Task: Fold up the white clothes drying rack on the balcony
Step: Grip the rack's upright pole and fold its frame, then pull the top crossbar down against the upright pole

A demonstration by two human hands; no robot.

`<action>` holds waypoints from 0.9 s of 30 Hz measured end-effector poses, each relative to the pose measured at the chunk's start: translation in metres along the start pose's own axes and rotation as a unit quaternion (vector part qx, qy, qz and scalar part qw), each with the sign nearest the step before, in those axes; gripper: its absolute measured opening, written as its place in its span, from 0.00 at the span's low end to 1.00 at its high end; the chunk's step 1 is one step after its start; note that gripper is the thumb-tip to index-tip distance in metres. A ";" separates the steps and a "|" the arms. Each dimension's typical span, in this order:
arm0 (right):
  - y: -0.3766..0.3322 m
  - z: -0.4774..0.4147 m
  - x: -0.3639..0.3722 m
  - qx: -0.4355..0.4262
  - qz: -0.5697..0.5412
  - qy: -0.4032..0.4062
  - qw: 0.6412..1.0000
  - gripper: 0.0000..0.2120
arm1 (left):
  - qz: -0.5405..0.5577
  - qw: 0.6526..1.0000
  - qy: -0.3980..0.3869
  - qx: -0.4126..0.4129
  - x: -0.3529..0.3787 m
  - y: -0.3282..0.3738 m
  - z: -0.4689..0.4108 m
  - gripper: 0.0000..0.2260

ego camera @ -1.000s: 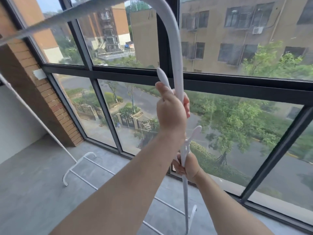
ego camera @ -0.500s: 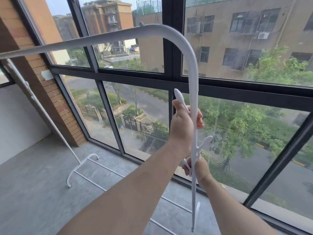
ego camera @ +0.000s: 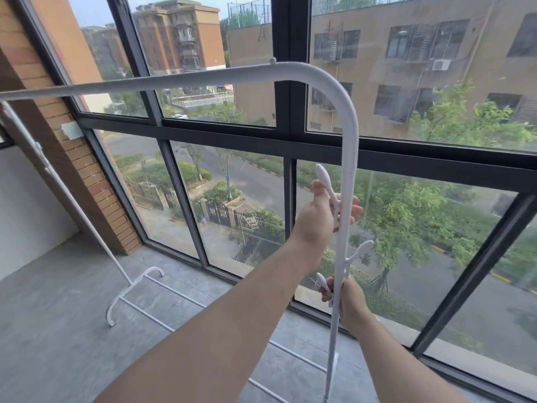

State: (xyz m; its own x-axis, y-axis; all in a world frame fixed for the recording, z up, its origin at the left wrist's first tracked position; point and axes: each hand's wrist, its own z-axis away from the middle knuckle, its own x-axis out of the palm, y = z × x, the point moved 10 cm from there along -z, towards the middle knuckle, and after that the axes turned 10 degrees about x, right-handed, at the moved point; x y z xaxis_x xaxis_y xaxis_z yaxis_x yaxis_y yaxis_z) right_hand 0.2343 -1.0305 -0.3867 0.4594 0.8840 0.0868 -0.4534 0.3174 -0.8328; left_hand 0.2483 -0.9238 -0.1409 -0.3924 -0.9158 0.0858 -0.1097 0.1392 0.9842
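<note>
The white drying rack [ego camera: 347,146] stands by the window, its top bar running left from a curved corner down into the near upright pole. My left hand [ego camera: 316,216] holds the pole high up, its thumb beside the upper hook peg [ego camera: 325,178] and its fingers wrapped behind the tube. My right hand [ego camera: 350,298] grips the same pole lower down, just under two more hook pegs [ego camera: 360,251]. The far upright [ego camera: 72,216] slants down to the base rails [ego camera: 151,292] on the floor.
A black-framed window wall [ego camera: 290,146] runs right behind the rack. A brick pillar [ego camera: 87,175] stands at the left next to a white wall. The grey concrete floor [ego camera: 58,330] stretches out to the left of the base.
The rack's top bar and corner have sunk lower in view, and both hands have come down with the pole. The grips look the same.
</note>
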 end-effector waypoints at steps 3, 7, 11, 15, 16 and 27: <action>-0.002 0.003 -0.004 -0.001 -0.005 0.003 1.000 0.13 | -0.016 0.999 0.032 0.017 -0.018 0.014 -0.006 0.23; -0.003 0.008 -0.004 -0.001 0.005 -0.003 1.000 0.16 | 0.003 0.990 0.081 0.117 -0.047 0.071 -0.021 0.24; -0.005 0.011 -0.005 0.007 -0.003 0.008 1.000 0.13 | 0.083 0.971 0.140 0.177 -0.072 0.124 -0.034 0.31; -0.006 0.014 -0.009 0.008 0.002 0.028 1.000 0.11 | 0.231 0.932 0.226 0.166 -0.131 0.150 -0.049 0.35; -0.007 0.015 -0.011 0.007 0.004 0.038 0.999 0.11 | 0.267 0.918 0.246 0.159 -0.151 0.153 -0.053 0.35; 0.000 0.024 -0.026 0.041 0.010 0.162 0.986 0.17 | 0.384 0.864 0.298 0.128 -0.268 0.165 -0.075 0.14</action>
State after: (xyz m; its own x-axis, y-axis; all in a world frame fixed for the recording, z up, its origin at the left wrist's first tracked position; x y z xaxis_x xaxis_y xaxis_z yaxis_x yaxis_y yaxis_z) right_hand 0.2034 -1.0452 -0.3761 0.6635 0.7388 -0.1182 -0.5189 0.3405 -0.7841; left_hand 0.4043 -0.6840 0.0101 0.0924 -0.5362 0.8390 -0.2548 0.8019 0.5405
